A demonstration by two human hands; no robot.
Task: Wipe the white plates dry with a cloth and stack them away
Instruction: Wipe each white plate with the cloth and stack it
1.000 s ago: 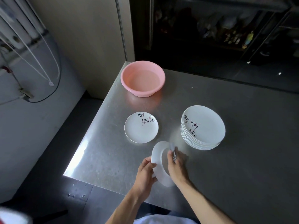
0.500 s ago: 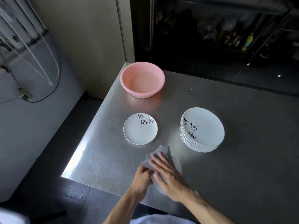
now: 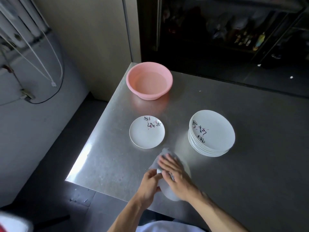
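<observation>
Tilted on edge a second ago, the held plate [image 3: 168,192] now lies flatter over the worktop [image 3: 108,164]. A single plate [image 3: 147,132] lies leftmost. The left hand [image 3: 150,181] grips the held plate's rim, and the right hand [image 3: 175,174] presses the cloth [image 3: 158,159] with straight fingers. The stack [image 3: 211,133] stands right.

Dim room, daylight glare on the steel table [image 3: 87,158] edge, dark background, blurred hands, wide-angle bending.

bare steel table [image 3: 250,173] right of plate stack [image 3: 212,133], open lane between stack and single plate [image 3: 147,132]
</observation>
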